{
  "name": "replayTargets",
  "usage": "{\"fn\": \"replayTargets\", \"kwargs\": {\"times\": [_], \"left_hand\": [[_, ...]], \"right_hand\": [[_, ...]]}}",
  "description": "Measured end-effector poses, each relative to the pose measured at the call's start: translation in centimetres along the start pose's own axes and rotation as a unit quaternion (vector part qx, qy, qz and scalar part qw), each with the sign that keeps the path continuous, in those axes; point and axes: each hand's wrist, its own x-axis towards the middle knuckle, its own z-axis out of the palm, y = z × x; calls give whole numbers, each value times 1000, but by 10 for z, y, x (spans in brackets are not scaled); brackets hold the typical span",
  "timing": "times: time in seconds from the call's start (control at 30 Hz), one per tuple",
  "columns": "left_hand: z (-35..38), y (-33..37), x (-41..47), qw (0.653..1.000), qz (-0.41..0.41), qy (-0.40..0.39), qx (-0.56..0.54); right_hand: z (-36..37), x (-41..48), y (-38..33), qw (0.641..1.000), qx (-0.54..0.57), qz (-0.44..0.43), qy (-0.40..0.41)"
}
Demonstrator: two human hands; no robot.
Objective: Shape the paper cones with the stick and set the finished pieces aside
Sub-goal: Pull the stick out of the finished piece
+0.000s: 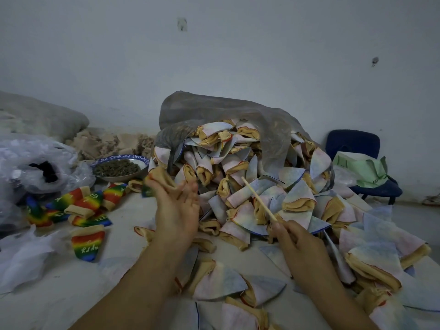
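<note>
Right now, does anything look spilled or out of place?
Yes: pale folded cones spill from the slumped grey plastic bag and sprawl loose over the surface behind the thin wooden stick. No damage shows.

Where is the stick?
In the head view the stick is right of centre, gripped at its lower end by the right hand, its tip slanting up and left over the cone pile.
</note>
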Motion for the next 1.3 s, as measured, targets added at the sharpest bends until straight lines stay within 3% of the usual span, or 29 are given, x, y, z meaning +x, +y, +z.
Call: {"fn": "replayTargets", "kwargs": {"times": [0.07, 0.13, 0.2, 0.23, 0.3, 0.4, 0.47, 0.53, 0.67, 0.77, 0.83, 0.9, 1.07, 1.3], "left_hand": [[2, -6, -3, 997, -20, -37, 66], [7, -17, -11, 955, 19, -59, 289], [3, -24, -14, 832, 153, -101, 523], [-1, -27, -13, 762, 213, -139, 595], [-10, -32, -12, 654, 257, -211, 679], [-21, -42, -9, 528, 279, -260, 759], [-20, -42, -9, 495, 278, -257, 782], [-15, -39, -13, 546, 284, -242, 750], [-1, -31, -23, 705, 302, -199, 610], [8, -28, -26, 845, 160, -178, 478], [12, -30, -28, 904, 53, -171, 388], [11, -35, -31, 898, 12, -187, 397], [7, -38, -40, 843, -27, -245, 478], [13, -35, -42, 868, -71, -248, 424]], "right_hand": [[-1, 0, -2, 1000, 14, 3, 16], [-1, -1, -3, 999, 29, 4, 31], [0, -1, -1, 999, 35, 3, 35], [0, -1, 0, 999, 35, 3, 35], [2, -1, 1, 999, 34, 4, 31], [4, 0, 2, 1000, 24, 10, 16], [5, 0, 3, 1000, 22, 9, 10], [5, -1, 3, 1000, 21, 11, 6], [4, -1, 0, 999, 45, 11, 28], [4, -2, -4, 995, 87, 4, 57], [4, -2, -7, 991, 119, 1, 65], [4, 0, -8, 983, 173, 9, 64], [3, 3, -9, 962, 267, 41, 30], [4, 1, -15, 979, 204, 6, 5]]}}
